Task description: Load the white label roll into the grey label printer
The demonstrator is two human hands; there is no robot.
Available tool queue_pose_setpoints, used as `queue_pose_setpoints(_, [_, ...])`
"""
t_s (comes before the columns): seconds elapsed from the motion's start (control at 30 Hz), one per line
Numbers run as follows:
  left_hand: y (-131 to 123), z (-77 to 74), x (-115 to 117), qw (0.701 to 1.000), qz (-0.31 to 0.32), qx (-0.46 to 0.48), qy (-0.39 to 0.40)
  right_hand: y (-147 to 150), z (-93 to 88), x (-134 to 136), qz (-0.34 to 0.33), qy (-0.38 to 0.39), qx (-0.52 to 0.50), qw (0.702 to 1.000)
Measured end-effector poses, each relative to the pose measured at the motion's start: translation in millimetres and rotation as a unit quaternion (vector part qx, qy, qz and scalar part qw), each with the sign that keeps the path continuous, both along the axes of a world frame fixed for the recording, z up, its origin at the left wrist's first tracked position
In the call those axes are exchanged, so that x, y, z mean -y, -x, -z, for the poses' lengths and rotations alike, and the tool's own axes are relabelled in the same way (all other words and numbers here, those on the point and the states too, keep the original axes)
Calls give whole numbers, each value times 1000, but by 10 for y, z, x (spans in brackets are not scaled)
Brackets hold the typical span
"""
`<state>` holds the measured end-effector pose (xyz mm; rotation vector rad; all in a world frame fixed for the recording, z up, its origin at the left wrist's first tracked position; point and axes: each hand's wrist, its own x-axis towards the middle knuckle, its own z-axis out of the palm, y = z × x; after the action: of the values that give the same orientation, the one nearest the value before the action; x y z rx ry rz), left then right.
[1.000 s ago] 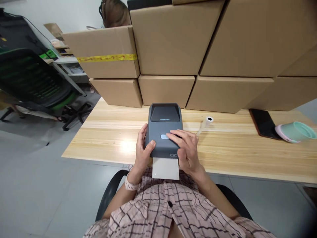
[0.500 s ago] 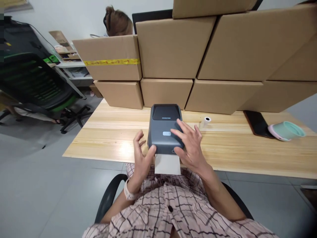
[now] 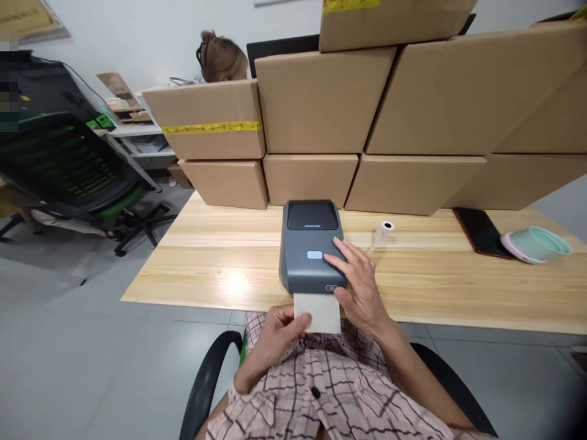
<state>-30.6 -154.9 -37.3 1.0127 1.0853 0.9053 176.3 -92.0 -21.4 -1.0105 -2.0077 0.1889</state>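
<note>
A dark grey label printer (image 3: 305,269) sits at the front edge of the wooden table, with a light button on its top. From its front slot a blank white label sheet (image 3: 323,315) sticks out past the table edge. My left hand (image 3: 279,333) pinches the sheet's left side, thumb on top and fingers beneath. Resting on the printer's right side, my right hand (image 3: 360,284) has its fingers spread and holds nothing. The index fingertip lies close to the light button; whether it presses I cannot tell.
Cardboard boxes (image 3: 312,180) are stacked along the table's back. A small white paper roll (image 3: 387,227) stands right of the printer. Farther right lie a dark phone (image 3: 479,231) and a mint-green cup (image 3: 543,244). Behind the boxes sits a person (image 3: 222,58); an office chair (image 3: 68,165) stands left.
My left hand has moved from the printer's left side down to the label sheet and closed on it. The right hand stays on the printer. The view has shifted slightly.
</note>
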Motion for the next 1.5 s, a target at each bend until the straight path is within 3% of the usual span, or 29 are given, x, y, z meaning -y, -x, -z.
queue_pose_setpoints(0.13, [58,-44,-37,997,43,-24,-54,1,-81,-30,5,-10,67,998])
queue_pose_setpoints(0.27, [105,-39,-93,987,65,-90,-113,23,-304,-113,17,8,147,989])
queue_pose_setpoints(0.43, [131,22,-154,983,79,-113,-122,87,-454,-251,-3,-6,163,987])
queue_pose_setpoints(0.53, [119,59,-160,981,83,-117,-131,107,-332,-242,-9,-11,116,993])
queue_pose_setpoints(0.63, [142,138,-120,975,66,-147,-151,97,-81,-142,6,-21,22,1000])
queue_pose_setpoints(0.7, [193,202,-87,973,-5,-167,-161,74,98,-54,37,9,-45,998])
queue_pose_setpoints(0.8, [281,241,-79,952,-189,-164,-176,28,292,62,68,89,-106,988])
queue_pose_setpoints(0.83, [299,234,-92,946,-218,-158,-182,15,328,90,68,105,-110,986])
queue_pose_setpoints(0.87, [306,224,-111,946,-214,-154,-187,6,351,112,64,112,-108,986])
queue_pose_setpoints(1.0, [245,225,-199,964,-90,-152,-199,0,358,142,62,103,-82,989])
queue_pose_setpoints(1.07, [201,267,-222,960,-89,-159,-214,6,340,141,63,99,-70,991])
queue_pose_setpoints(1.17, [177,304,-226,950,-116,-161,-242,-2,292,147,59,91,-60,992])
queue_pose_setpoints(1.27, [201,226,-241,948,-119,-162,-246,-37,171,154,51,87,-47,994])
queue_pose_setpoints(1.4, [248,-33,-429,934,-134,-154,-294,-78,-165,30,30,57,-19,998])
queue_pose_setpoints(1.5, [273,-261,-769,911,-156,-100,-368,-55,-477,-297,28,-22,14,999])
